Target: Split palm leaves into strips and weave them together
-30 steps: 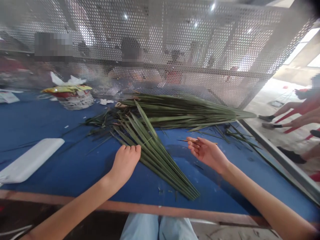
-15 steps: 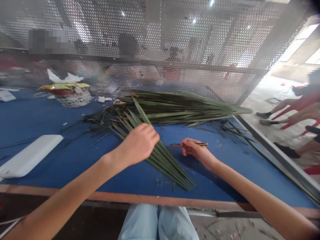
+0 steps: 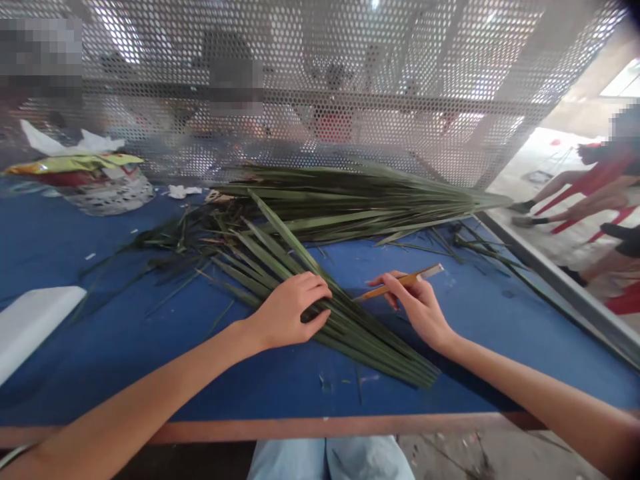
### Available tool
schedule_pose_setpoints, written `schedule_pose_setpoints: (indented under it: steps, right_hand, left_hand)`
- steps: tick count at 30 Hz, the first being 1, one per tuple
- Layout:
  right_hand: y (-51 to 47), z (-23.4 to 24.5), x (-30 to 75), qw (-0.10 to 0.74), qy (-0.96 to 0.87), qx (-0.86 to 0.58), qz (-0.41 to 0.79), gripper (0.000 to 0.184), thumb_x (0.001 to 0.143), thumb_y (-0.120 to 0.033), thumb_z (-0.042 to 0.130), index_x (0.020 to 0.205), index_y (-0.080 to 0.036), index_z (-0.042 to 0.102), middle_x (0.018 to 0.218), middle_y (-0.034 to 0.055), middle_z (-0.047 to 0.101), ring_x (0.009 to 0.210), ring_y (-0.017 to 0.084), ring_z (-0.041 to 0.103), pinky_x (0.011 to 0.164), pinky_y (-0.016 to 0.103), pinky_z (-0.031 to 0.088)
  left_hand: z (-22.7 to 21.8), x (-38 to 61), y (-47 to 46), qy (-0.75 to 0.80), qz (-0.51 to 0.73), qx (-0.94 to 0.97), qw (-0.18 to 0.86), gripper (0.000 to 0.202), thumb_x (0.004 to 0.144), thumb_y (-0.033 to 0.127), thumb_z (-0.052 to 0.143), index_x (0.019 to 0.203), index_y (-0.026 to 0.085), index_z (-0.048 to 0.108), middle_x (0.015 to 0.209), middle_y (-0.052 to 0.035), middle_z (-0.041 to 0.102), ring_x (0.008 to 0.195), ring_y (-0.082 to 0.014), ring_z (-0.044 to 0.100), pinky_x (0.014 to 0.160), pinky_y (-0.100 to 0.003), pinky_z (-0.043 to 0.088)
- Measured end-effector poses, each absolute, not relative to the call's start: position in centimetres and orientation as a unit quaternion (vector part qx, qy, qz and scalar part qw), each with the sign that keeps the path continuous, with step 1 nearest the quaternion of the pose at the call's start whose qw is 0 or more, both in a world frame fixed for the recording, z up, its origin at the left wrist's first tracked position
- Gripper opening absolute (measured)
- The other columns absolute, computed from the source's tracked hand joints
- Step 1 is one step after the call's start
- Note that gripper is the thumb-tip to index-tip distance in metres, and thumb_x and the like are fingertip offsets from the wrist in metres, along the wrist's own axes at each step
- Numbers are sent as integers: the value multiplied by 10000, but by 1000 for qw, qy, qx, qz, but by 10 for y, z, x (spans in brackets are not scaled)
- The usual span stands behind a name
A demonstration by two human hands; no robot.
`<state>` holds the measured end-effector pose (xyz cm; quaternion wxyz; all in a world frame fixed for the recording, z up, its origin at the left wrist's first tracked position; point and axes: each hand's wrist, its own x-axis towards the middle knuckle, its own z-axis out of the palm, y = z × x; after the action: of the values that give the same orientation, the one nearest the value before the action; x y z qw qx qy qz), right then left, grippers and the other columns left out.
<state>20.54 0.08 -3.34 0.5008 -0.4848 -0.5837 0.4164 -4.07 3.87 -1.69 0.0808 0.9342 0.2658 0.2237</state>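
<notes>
A fan of long green palm leaves (image 3: 280,260) lies across the blue table (image 3: 100,360), its narrow end pointing toward me. My left hand (image 3: 293,310) rests on top of this bundle with the fingers curled round some leaves. Just to its right, my right hand (image 3: 420,303) pinches a thin yellowish knife (image 3: 405,281) whose blade tip points to the right, just above the tabletop. A larger heap of palm leaves (image 3: 360,207) lies behind, along the mesh screen.
A perforated metal screen (image 3: 320,87) closes off the back of the table, with people blurred behind it. At the far left stand a basket with wrappers (image 3: 95,183) and a white flat object (image 3: 30,327). People sit on the floor at right (image 3: 600,193).
My left hand came down from above the bundle and closed on the leaves. My right hand turned the knife and moved a little toward the bundle. The view shifted slightly.
</notes>
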Motion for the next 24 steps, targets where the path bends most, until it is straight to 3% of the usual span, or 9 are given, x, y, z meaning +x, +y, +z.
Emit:
schedule_pose_setpoints:
  steps: [6, 11, 20, 24]
  right_hand:
    - [-2, -31, 205, 503, -598, -463, 419, 355, 909, -497, 490, 745, -198, 591, 587, -7, 506, 535, 115, 453, 515, 250, 384]
    - [-2, -33, 203, 468, -600, -458, 459, 285, 912, -487, 494, 911, -211, 562, 606, -13, 584, 540, 121, 528, 521, 243, 426]
    - [-4, -32, 206, 436, -619, -457, 467, 277, 886, -442, 552, 858, -178, 630, 658, 14, 584, 578, 121, 526, 515, 239, 435]
    - [-10, -24, 207, 435, -702, -453, 337, 219, 894, -340, 553, 761, -179, 617, 653, 13, 577, 585, 117, 508, 541, 243, 418]
  left_hand:
    - [-18, -40, 30, 280, 221, 927, 118, 329, 807, 445, 621, 998, 182, 570, 938, -74, 616, 897, -222, 579, 829, -383, 476]
    - [-19, -43, 35, 350, 224, 899, 141, 544, 685, 598, 692, 1013, 194, 534, 1016, -81, 594, 966, -245, 562, 835, -390, 474]
    - [-19, -44, 36, 342, 200, 910, 124, 611, 698, 635, 659, 1106, 189, 569, 1093, -98, 613, 1022, -267, 561, 904, -422, 426]
    - [-18, -45, 36, 308, 176, 930, 96, 541, 773, 591, 610, 1163, 216, 607, 1179, -104, 606, 1094, -276, 545, 955, -440, 378]
